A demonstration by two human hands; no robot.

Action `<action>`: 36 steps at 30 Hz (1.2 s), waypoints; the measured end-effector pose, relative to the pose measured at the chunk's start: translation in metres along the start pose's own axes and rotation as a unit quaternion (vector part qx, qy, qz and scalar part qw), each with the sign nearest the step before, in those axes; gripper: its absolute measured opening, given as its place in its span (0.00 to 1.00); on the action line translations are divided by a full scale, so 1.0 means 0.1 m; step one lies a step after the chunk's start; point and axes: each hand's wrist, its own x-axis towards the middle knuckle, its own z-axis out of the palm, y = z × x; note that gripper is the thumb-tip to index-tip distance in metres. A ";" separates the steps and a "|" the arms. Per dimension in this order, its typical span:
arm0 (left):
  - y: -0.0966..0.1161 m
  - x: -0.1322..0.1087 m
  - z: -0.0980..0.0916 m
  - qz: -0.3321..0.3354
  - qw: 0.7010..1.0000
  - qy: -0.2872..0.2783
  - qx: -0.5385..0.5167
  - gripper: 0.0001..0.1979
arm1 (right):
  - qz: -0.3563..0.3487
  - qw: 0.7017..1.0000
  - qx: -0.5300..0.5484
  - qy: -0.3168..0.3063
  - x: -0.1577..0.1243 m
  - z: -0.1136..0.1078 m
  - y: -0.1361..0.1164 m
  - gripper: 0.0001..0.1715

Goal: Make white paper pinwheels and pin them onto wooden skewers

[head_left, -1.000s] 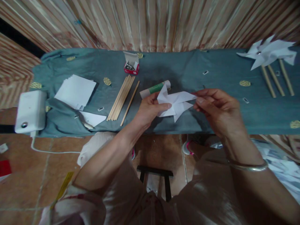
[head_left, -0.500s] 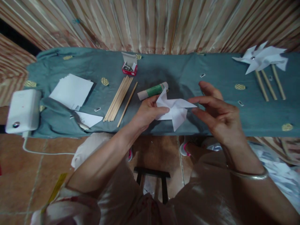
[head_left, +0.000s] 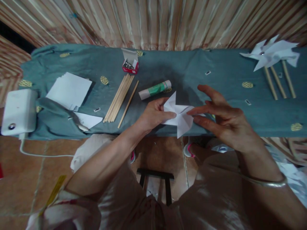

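A folded white paper pinwheel [head_left: 184, 124] is held over the table's front edge, its pointed blades spread around the middle. My left hand [head_left: 155, 112] grips its left side, thumb pressed on top near the centre and the other fingers beneath. At the right blade, the index finger and thumb of my right hand [head_left: 220, 118] close on the paper, while its other fingers stay raised. Just behind the pinwheel lies a green and white glue stick [head_left: 155, 89].
Left of the glue stick are several wooden sticks [head_left: 120, 99] and an open red box [head_left: 130, 65] of small metal pieces. White paper sheets [head_left: 69, 91] and a white device [head_left: 19, 111] lie farther left. Finished pinwheels [head_left: 275, 52] on sticks rest at the far right.
My right hand has moved left along the right blade, its fingertips now nearer the pinwheel's centre. My left hand keeps its hold. The view has shifted slightly.
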 end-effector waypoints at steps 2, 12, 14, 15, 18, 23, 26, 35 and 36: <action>0.00 0.00 0.00 -0.007 1.000 -0.004 0.006 0.21 | -0.004 1.000 -0.008 -0.010 0.00 0.00 0.01 0.06; -0.03 -0.01 -0.02 -0.018 1.000 -0.022 0.008 0.24 | -0.026 0.999 -0.030 -0.034 0.01 0.05 0.00 0.06; -0.04 0.00 -0.02 -0.016 0.999 -0.028 0.015 0.24 | -0.029 0.998 -0.043 -0.037 0.01 0.05 0.01 0.05; -0.05 0.00 -0.03 -0.015 0.999 -0.030 0.016 0.25 | -0.030 0.998 -0.048 -0.037 0.01 0.06 0.02 0.04; -0.06 0.00 -0.02 -0.017 0.999 -0.025 0.017 0.27 | -0.035 0.996 -0.073 -0.034 0.01 0.08 0.02 0.04; -0.09 0.00 0.00 -0.011 1.000 -0.012 0.018 0.27 | -0.053 0.991 -0.123 -0.013 0.02 0.15 -0.02 0.04; -0.09 0.00 0.01 -0.006 1.000 -0.006 0.014 0.26 | -0.062 0.989 -0.133 0.006 0.03 0.18 -0.04 0.05; -0.09 -0.01 0.02 0.010 1.000 0.005 0.012 0.25 | -0.064 0.986 -0.147 0.036 0.04 0.23 -0.05 0.04; -0.09 -0.02 0.02 0.012 1.000 0.004 0.011 0.24 | -0.067 0.986 -0.147 0.037 0.04 0.24 -0.05 0.04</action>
